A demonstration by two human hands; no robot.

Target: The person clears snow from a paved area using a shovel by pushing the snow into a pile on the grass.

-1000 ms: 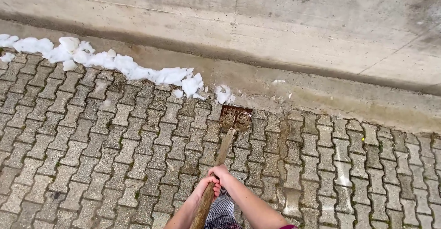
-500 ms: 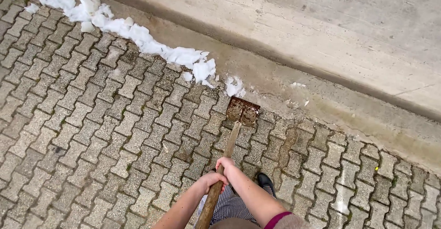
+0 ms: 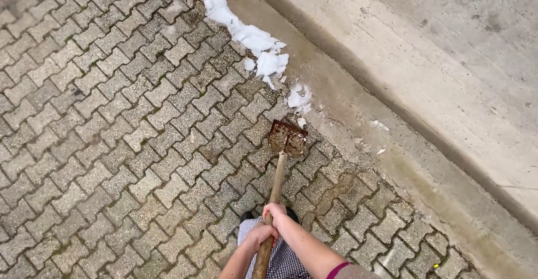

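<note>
Right hand (image 3: 276, 212): wrapped high on my shovel's wooden handle (image 3: 274, 192); left hand (image 3: 259, 235) clamped just below, for leverage. Rusty blade (image 3: 287, 138): resting on paving (image 3: 112, 144) near the kerb (image 3: 358, 116) edge, beside snow (image 3: 263, 55)

A rusty, matt brown metal shovel blade (image 3: 287, 137) on a smooth pale wooden handle (image 3: 273, 200); rough grey interlocking paving stones (image 3: 112, 116); at one o'clock, coarse stained concrete kerb (image 3: 403, 83).
</note>
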